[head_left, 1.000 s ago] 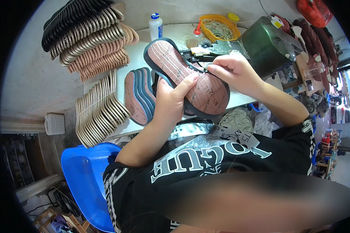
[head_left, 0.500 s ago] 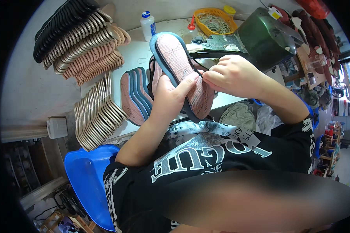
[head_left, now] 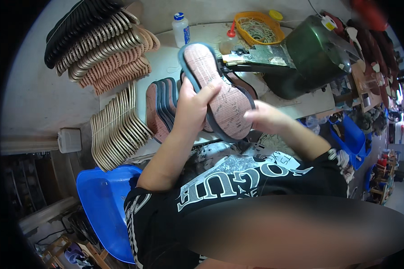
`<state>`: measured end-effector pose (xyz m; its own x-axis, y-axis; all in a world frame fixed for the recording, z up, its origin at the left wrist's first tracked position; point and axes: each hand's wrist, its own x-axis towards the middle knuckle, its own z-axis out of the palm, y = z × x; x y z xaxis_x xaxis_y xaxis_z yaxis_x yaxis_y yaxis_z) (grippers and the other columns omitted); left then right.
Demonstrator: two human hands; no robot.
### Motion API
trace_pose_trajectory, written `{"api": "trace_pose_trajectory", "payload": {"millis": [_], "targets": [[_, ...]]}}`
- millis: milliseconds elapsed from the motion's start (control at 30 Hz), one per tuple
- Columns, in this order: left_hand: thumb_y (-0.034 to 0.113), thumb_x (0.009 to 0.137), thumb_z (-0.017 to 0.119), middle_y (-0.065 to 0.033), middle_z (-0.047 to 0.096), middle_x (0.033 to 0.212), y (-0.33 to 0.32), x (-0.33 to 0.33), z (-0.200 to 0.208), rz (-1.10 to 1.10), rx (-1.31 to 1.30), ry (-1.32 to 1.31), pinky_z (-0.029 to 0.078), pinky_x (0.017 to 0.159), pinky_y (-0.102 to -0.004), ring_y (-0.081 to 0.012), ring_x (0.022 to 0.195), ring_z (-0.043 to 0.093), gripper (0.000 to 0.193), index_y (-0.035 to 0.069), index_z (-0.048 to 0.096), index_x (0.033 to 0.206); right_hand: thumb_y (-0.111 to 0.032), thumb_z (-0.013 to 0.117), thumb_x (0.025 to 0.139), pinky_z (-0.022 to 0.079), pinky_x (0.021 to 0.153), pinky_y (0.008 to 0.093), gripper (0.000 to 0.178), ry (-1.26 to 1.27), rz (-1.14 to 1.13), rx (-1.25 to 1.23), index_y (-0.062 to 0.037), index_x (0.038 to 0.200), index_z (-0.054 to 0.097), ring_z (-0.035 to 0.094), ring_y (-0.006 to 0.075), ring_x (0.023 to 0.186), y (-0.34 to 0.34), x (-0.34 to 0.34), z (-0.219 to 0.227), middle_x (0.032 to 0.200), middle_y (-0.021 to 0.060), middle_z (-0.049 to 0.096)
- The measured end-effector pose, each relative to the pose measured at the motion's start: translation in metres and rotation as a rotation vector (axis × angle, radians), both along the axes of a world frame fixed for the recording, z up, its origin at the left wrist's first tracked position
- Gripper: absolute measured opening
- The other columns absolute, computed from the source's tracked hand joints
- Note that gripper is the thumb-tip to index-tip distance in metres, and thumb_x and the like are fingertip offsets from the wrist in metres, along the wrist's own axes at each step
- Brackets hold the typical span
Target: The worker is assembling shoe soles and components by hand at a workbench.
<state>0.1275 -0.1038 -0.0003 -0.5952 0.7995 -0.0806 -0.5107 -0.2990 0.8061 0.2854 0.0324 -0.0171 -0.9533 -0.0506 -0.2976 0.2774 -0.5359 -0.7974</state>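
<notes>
A shoe insole with a pink ribbed underside and a dark blue-grey edge is held tilted over the table. My left hand grips its narrow middle from the left, thumb across the pink face. At the wider near end, my right hand is closed on the right edge, thumb on the face and fingers hidden behind. A black strap piece shows beside the insole's right edge. More pink and dark insoles stand in a row left of my left hand. Parts of other sandal pieces behind the held insole are mostly covered.
Gold-edged insoles and piled black, gold and pink insoles stand at the left. Behind are a white bottle, a red-nozzled bottle and an orange basket of cord. A dark green machine stands right, a blue chair lower left.
My right hand has moved from the insole's middle, where its fingers were pinched at the strap, down to the near right edge. The insole is turned more face-on. The view has shifted slightly.
</notes>
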Motion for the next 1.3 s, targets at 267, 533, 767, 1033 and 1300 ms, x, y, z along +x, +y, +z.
{"api": "trace_pose_trajectory", "payload": {"millis": [267, 533, 767, 1033, 1300], "targets": [[0.015, 0.079, 0.067, -0.0104, 0.059, 0.094, 0.066, -0.066, -0.051, 0.198, -0.196, 0.493, 0.048, 0.076, -0.0295, -0.0177, 0.085, 0.059, 0.026, -0.004, 0.061, 0.096, -0.022, 0.061, 0.089, 0.057, 0.071, 0.0326, 0.036, 0.079, -0.346, -0.118, 0.0032, 0.115, 0.057, 0.067, 0.0211, 0.087, -0.021, -0.011, -0.014, 0.102, 0.0132, 0.066], [0.024, 0.075, 0.073, -0.0154, 0.058, 0.094, 0.117, -0.080, -0.091, 0.220, -0.192, 0.653, 0.047, 0.078, -0.0350, -0.0250, 0.087, 0.059, 0.030, -0.002, 0.068, 0.089, -0.023, 0.056, 0.092, 0.057, 0.067, 0.0281, 0.035, 0.027, -0.481, -0.139, 0.0037, 0.114, 0.057, 0.068, 0.0227, 0.085, -0.006, -0.013, -0.021, 0.101, 0.0146, 0.066], [0.024, 0.075, 0.072, -0.0169, 0.061, 0.094, 0.127, -0.090, -0.087, 0.081, -0.242, 0.619, 0.048, 0.076, -0.0345, -0.0264, 0.086, 0.061, 0.031, -0.003, 0.067, 0.090, -0.024, 0.059, 0.090, 0.056, 0.067, 0.0284, 0.035, -0.017, -0.460, -0.092, 0.0072, 0.107, 0.058, 0.069, 0.0217, 0.076, -0.005, -0.017, -0.032, 0.091, 0.0176, 0.067], [0.032, 0.075, 0.073, -0.0133, 0.067, 0.079, 0.127, -0.110, -0.083, 0.080, -0.376, 0.610, 0.049, 0.065, -0.0315, -0.0172, 0.072, 0.063, 0.039, -0.006, 0.066, 0.078, -0.025, 0.059, 0.091, 0.053, 0.059, 0.0251, 0.033, 0.058, -0.635, -0.107, 0.0058, 0.103, 0.060, 0.068, 0.0201, 0.071, -0.009, -0.040, -0.028, 0.083, 0.0167, 0.067], [0.051, 0.075, 0.070, -0.0214, 0.058, 0.109, 0.127, -0.138, -0.062, 0.094, -0.753, 1.068, 0.044, 0.088, -0.0357, -0.0241, 0.102, 0.055, 0.065, -0.007, 0.061, 0.103, -0.024, 0.056, 0.092, 0.052, 0.060, 0.0260, 0.031, 0.021, -0.707, -0.124, 0.0041, 0.104, 0.059, 0.068, 0.0200, 0.069, -0.007, -0.064, -0.021, 0.084, 0.0168, 0.067]]}}
